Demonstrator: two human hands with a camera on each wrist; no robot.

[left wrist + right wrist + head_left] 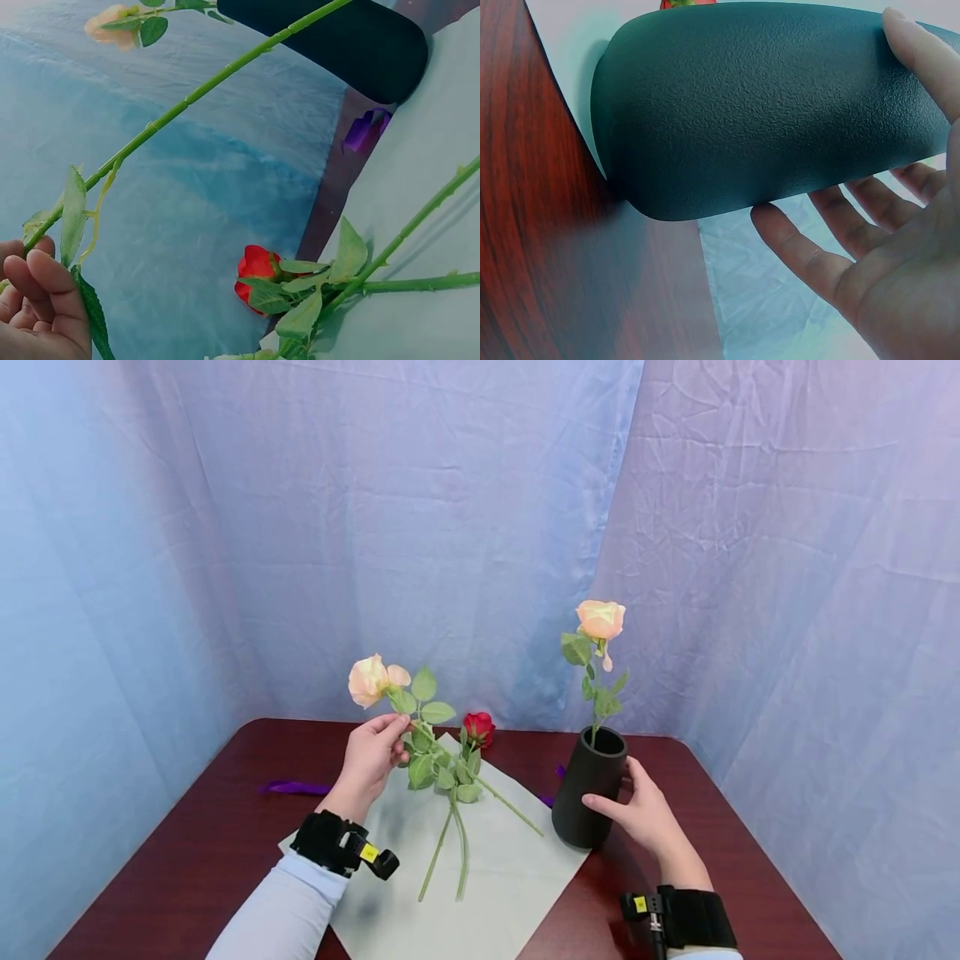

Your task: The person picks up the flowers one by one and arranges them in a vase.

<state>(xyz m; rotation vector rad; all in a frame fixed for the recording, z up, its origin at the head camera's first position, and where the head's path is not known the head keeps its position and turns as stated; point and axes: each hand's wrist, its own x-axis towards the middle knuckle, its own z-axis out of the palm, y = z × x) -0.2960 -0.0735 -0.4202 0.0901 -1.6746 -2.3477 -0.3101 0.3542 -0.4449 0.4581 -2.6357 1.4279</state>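
One pale rose (371, 681) in the head view is pinched high on its stem (510, 806) by the left hand (369, 758), presumably leaving the lower end free above the paper (510, 893). To the right, the right hand (648, 814) curls round the vase (581, 802), which holds a second rose (601, 620). From the left wrist, thumb and fingers meet at the stem; a red rose (259, 270) lies at the paper's far end. From the right wrist, thumb and fingers span opposite sides of the vase, likely steadying it.

From my remote seat, this looks like a draped-off recording booth: bluish fabric (420, 527) hangs behind the dark wood-grained worktop (225, 835) and along both its sides; wrist cameras (386, 864) show above it.
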